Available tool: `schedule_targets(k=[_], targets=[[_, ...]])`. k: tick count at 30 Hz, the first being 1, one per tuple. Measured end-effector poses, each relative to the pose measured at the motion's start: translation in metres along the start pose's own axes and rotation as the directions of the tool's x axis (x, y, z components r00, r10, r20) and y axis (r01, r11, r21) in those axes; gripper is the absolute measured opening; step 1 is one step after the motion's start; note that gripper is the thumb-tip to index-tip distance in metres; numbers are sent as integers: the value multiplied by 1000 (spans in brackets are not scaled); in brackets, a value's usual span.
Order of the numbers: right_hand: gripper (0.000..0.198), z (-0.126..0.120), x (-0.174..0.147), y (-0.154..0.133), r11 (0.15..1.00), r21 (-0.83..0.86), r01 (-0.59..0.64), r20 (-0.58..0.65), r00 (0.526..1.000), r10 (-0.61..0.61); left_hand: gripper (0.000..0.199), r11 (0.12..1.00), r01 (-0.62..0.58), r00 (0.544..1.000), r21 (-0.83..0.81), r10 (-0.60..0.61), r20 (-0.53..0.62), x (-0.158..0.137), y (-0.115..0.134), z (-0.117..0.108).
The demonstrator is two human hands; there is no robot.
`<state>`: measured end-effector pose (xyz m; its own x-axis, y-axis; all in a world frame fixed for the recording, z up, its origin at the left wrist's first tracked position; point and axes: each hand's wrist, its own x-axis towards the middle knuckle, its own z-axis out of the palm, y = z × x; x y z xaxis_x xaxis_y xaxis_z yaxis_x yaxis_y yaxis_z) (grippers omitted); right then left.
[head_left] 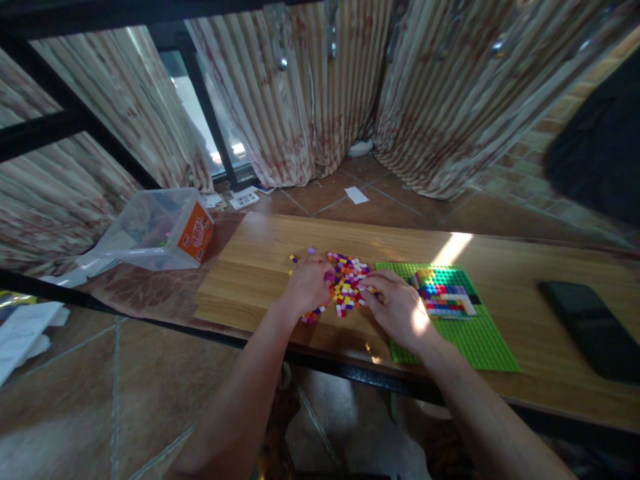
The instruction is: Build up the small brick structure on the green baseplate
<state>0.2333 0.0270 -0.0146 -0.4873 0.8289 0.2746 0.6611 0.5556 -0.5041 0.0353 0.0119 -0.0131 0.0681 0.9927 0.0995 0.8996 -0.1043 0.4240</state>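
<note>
A loose pile of small toy building bricks (345,283) in pink, white, yellow, purple, red and orange lies on the wooden tabletop. My left hand (309,283) rests at the pile's left side, its fingers curled down among the bricks and partly hidden. From the right, my right hand (397,308) reaches to the pile's edge, thumb and fingertips drawn close together; what is between them is too small to make out. Under and beside my right wrist is a green studded baseplate (480,340). A multicoloured block of joined bricks (445,293) sits on its upper part.
A black phone (593,330) lies on the table's right end. Left of the wooden top (265,247) stands a clear plastic box (150,227) with an orange label. Papers (245,199) lie past the far edge, before curtains (300,100).
</note>
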Motion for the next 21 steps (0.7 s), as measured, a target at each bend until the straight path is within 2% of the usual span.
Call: schedule_targets(k=[11, 21], targets=[[17, 2, -1, 1, 999, 31, 25, 7, 1000, -26, 17, 1000, -14, 1000, 27, 14, 17, 1, 2, -2], [17, 4, -1, 5, 997, 60, 50, 8, 999, -51, 23, 997, 8, 1000, 79, -10, 26, -2, -3, -9]])
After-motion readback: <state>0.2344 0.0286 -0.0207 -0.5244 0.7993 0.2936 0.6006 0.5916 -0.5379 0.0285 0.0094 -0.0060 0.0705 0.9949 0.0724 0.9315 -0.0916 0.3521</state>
